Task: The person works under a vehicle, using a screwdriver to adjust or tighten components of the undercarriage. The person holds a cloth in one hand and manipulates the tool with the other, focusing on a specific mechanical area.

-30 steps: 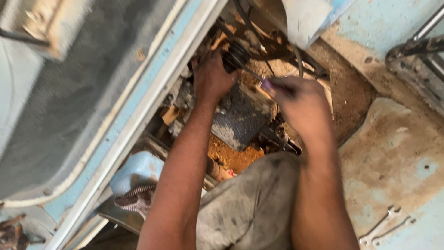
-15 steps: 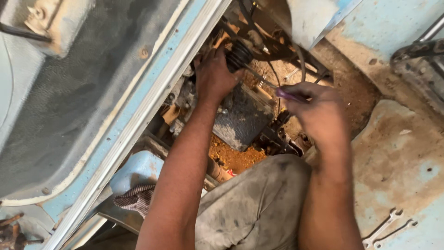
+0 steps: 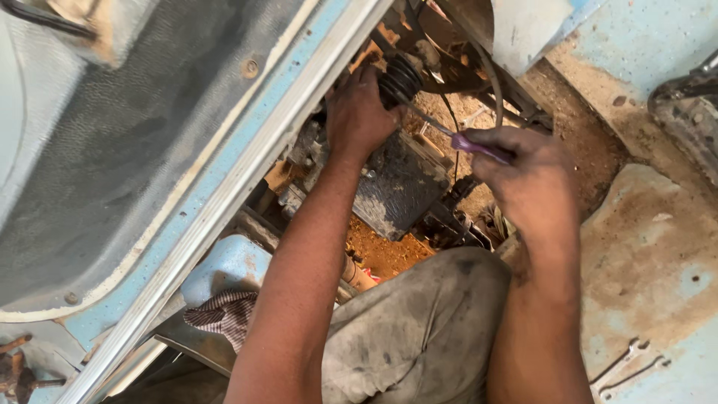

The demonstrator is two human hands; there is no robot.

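Observation:
My left hand [image 3: 357, 114] grips a black ribbed rubber boot [image 3: 400, 77] among greasy vehicle parts in an opening of the floor. My right hand [image 3: 525, 173] is closed around the purple handle of a screwdriver [image 3: 479, 147]. Its thin metal shaft runs up and left, with the tip at the rubber boot beside my left fingers. Below the hands lies a dark textured metal plate [image 3: 400, 187] over rusty orange dirt. My knee in dusty grey trousers [image 3: 419, 322] fills the lower middle.
A light blue door frame with a pale metal strip [image 3: 224, 202] runs diagonally at left. The worn blue, rusty floor panel [image 3: 651, 247] lies at right, with two wrenches [image 3: 624, 366] on it. A checked cloth [image 3: 221, 314] sits at lower left. Cables [image 3: 490, 75] loop above the opening.
My right hand has moved right and down a little with the screwdriver, drawing the handle away while the tip stays at the boot. My left hand has kept its grip.

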